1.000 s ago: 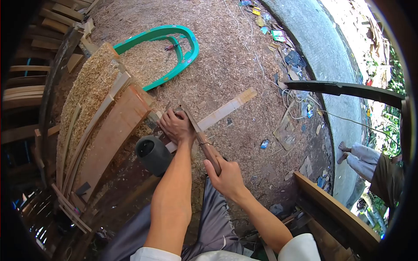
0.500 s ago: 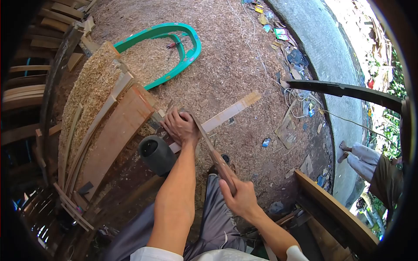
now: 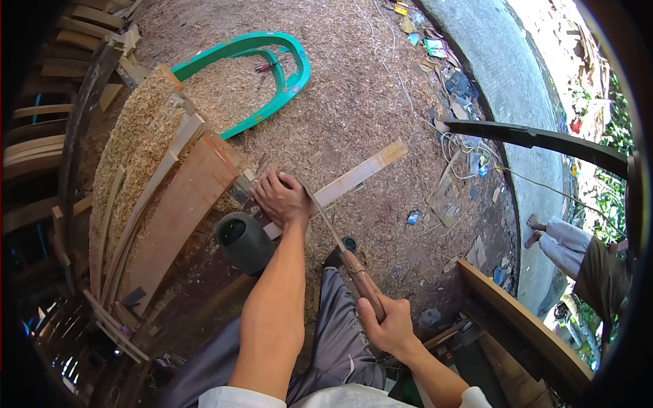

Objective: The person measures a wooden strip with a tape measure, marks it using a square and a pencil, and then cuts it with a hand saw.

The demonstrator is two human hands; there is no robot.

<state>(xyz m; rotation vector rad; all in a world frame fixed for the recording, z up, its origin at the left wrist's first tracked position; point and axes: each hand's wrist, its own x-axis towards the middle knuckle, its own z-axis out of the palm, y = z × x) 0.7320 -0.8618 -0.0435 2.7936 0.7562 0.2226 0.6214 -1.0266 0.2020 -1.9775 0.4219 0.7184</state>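
My right hand (image 3: 391,328) is closed around the wooden handle of a handsaw (image 3: 362,275). The saw's narrow blade runs up and left, its edge across a pale wooden strip (image 3: 364,172) right beside my left hand. My left hand (image 3: 281,198) grips the strip, fingers bent over it and hiding part of it. One end of the strip sticks out to the upper right; a short piece shows below my left wrist. Close to my left forearm is a dark, hollow, cup-like container (image 3: 246,245), its opening facing up.
A wide reddish plank (image 3: 180,214) and thin strips lie at left beside heaped wood shavings (image 3: 129,136). A green curved frame (image 3: 304,64) rests on the shavings-strewn ground. A board edge (image 3: 524,323) stands lower right. Another person's legs (image 3: 561,241) show at far right.
My right hand has drawn the saw back, down and to the right, so more blade shows between the handle and the strip. My left hand and the strip stay in place.
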